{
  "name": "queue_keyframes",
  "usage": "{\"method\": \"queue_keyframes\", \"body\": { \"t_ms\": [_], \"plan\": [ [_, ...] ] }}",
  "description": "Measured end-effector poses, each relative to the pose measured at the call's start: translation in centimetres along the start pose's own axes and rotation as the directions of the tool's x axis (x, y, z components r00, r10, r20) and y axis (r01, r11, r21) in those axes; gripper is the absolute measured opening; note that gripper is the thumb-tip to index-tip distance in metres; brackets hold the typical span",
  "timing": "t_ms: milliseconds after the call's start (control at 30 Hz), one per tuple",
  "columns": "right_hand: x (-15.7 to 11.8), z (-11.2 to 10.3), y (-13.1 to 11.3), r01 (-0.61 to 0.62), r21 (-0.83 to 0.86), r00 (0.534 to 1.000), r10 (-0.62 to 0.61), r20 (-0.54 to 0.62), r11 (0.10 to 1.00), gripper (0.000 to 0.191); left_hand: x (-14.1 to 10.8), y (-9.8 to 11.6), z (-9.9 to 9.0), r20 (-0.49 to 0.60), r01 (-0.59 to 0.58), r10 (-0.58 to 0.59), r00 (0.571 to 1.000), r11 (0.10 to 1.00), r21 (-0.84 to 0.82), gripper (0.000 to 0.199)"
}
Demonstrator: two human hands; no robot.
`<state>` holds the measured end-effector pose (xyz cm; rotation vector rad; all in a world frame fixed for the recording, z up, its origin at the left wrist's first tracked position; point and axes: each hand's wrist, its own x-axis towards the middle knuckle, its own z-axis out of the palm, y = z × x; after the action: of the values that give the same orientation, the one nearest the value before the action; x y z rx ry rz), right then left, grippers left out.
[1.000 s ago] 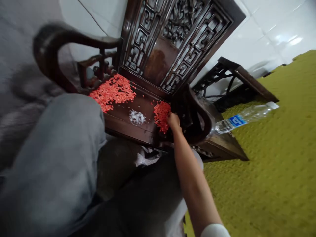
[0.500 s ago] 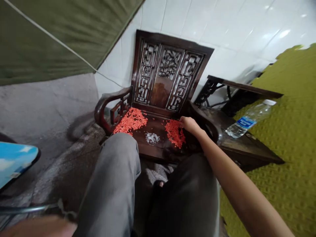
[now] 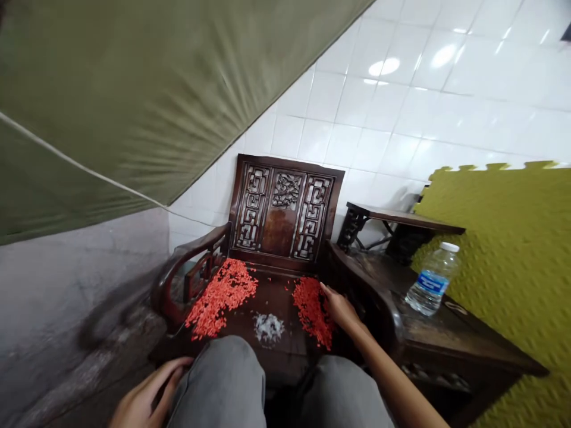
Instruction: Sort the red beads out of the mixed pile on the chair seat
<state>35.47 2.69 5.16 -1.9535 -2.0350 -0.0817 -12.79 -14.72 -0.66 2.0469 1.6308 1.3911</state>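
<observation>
Small red pieces, too small to name, are spread in two patches on the seat of a dark carved wooden chair. The left patch is wider; the right patch is narrower. Between them sits a little heap of whitish bits. My right hand rests at the outer edge of the right patch, a digit stretched along it; its other fingers are partly hidden. Beside my left knee, low at the left, is my left hand, thumb and finger apart, with nothing visible in it.
A water bottle stands on a dark wooden side table to the right. Behind it leans a yellow-green foam mat. Green fabric with a white cord hangs at the upper left. My knees are close to the seat.
The view has tilted up, so the chair sits lower in the picture. My left hand has come up beside my left knee. My right hand stays at the right red patch.
</observation>
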Motion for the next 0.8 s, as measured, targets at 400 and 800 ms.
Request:
{"method": "queue_keyframes", "body": {
  "t_ms": [400, 800],
  "plan": [
    [-6.4, 9.7, 0.3, 0.200, 0.323, 0.962, -0.122, -0.245, 0.925, 0.035, 11.9, -6.8, 14.9, 0.222, -0.228, 0.118, 0.968, 0.788, 0.573, 0.044],
    [-7.9, 10.4, -1.2, -0.034, 0.529, 0.987, 0.113, -0.117, 0.848, 0.025, 17.1, -8.9, 16.4, 0.413, -0.414, 0.163, 0.896, 0.643, 0.644, 0.029]
  ]
}}
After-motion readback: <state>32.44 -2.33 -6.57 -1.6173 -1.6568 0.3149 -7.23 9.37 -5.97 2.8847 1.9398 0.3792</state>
